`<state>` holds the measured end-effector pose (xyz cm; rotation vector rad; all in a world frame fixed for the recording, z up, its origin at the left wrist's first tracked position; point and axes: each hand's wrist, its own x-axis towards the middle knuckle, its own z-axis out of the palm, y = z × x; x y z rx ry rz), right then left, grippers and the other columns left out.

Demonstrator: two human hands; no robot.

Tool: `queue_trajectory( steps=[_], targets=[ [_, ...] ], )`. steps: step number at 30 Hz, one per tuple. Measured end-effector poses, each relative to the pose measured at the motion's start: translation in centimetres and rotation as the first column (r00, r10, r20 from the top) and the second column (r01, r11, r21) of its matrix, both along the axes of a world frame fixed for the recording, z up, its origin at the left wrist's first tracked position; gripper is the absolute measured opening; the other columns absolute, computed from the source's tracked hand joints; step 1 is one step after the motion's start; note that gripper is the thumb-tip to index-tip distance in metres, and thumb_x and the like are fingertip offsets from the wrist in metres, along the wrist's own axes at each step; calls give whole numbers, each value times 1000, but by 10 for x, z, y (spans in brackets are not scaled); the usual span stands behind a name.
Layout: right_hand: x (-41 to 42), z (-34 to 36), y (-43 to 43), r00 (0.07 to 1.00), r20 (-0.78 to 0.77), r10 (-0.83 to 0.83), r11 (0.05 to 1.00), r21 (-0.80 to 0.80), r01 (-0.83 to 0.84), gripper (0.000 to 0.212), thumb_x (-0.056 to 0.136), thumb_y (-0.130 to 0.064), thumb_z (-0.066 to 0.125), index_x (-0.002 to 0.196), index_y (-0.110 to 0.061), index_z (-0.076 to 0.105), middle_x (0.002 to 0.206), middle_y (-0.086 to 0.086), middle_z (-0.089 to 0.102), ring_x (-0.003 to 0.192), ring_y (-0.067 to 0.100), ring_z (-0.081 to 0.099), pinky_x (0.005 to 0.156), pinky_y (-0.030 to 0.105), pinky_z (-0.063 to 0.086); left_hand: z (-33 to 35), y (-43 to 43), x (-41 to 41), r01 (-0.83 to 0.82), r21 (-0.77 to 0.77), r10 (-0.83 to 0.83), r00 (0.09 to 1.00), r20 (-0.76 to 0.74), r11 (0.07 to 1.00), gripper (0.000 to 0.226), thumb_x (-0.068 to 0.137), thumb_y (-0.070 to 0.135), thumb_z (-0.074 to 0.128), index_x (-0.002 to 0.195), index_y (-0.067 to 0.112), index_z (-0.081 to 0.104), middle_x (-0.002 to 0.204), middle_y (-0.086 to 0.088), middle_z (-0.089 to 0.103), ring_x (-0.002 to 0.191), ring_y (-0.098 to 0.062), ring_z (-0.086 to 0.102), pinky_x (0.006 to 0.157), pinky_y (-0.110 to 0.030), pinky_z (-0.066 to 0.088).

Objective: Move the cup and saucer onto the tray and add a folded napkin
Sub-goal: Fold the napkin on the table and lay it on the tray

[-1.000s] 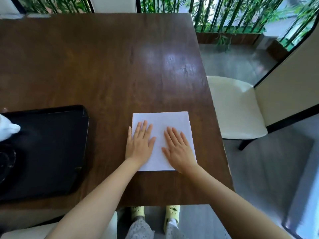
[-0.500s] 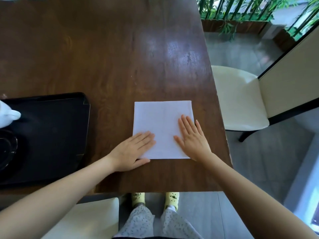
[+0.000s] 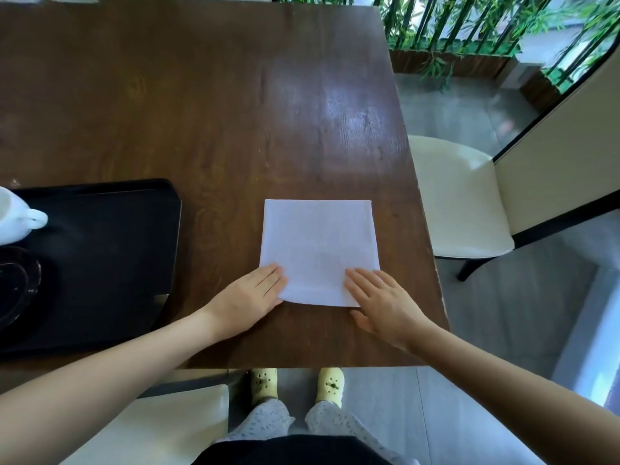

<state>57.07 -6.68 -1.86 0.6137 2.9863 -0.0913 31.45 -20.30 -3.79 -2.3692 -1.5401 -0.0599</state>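
Observation:
A white square napkin (image 3: 318, 243) lies flat on the dark wooden table (image 3: 208, 105). My left hand (image 3: 248, 297) rests flat with its fingertips on the napkin's near left corner. My right hand (image 3: 382, 300) lies flat with its fingers on the near right corner. A black tray (image 3: 110, 256) sits at the left. On the tray, cut by the frame's left edge, stand a white cup (image 3: 16, 219) with its handle pointing right and a dark glass saucer (image 3: 16, 283) just in front of it.
A cream chair (image 3: 459, 196) stands at the table's right side, and another cream seat (image 3: 161, 427) is at the near edge. The table's near edge runs just behind my hands. A planter with bamboo (image 3: 449, 38) is beyond the far right corner.
Both hands slid back from the napkin's middle toward its near edge and apart, ending on the two near corners. The napkin lies in the same place.

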Motion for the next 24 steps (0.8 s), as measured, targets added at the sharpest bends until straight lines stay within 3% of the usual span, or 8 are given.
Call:
queue_trajectory(
  steps=[3,8,11,14,17,19,22,24],
  targets=[
    [4,3,-3,991,-136,-14,999,42,20,41,66,-21,84,104,-8,71,110,9,72,102,26,68,86,38,54,-1,-5,-4,3,-17,-3,1000,8,1000,46,101,22,26,110,3,67,108,-15,71,103,-27,67,96,-38,47],
    [7,5,-6,984,-176,-16,999,42,24,45,58,-15,88,100,-5,72,106,10,73,98,27,70,82,37,55,-1,-14,-11,23,-63,-21,1000,20,998,28,84,13,64,110,3,67,109,-14,70,103,-26,67,93,-37,49],
    [12,10,2,968,-240,-68,996,-65,53,22,69,-7,79,89,-7,70,96,10,74,91,29,70,78,39,57,12,-14,-12,-82,-161,119,964,236,984,43,99,20,30,106,6,70,107,-10,72,102,-21,68,91,-34,51],
    [15,12,17,935,-260,-240,948,-269,169,4,82,-11,64,86,-10,66,90,5,71,84,26,67,73,32,53,26,-7,-13,-249,-367,432,679,594,896,28,95,20,47,110,9,68,110,-5,71,103,-17,66,92,-24,48],
    [14,13,37,879,-244,-409,852,-447,273,11,87,-28,60,87,-18,65,86,-8,66,79,9,60,68,19,44,33,6,-18,-349,-524,626,343,700,777,22,92,21,53,108,12,66,104,0,68,97,-8,61,80,-9,43],
    [10,15,49,877,-198,-438,790,-550,271,13,88,-33,59,87,-21,64,84,-18,60,81,2,57,69,14,42,37,17,-20,-369,-579,665,167,728,727,20,93,24,52,104,14,64,101,2,65,95,-9,59,76,-9,42],
    [5,12,62,871,-136,-472,715,-637,288,14,87,-33,61,86,-19,65,84,-13,61,83,3,55,69,10,39,38,32,-20,-371,-614,666,20,745,697,22,93,31,50,103,16,62,99,4,63,93,-9,58,72,-10,44],
    [-1,12,67,794,-150,-589,592,-749,298,19,87,-34,61,75,-20,61,69,-12,58,67,0,51,60,12,38,37,40,-19,-402,-589,640,-11,768,701,20,94,33,48,100,18,60,95,7,62,91,-9,58,67,-10,43]
  ],
)
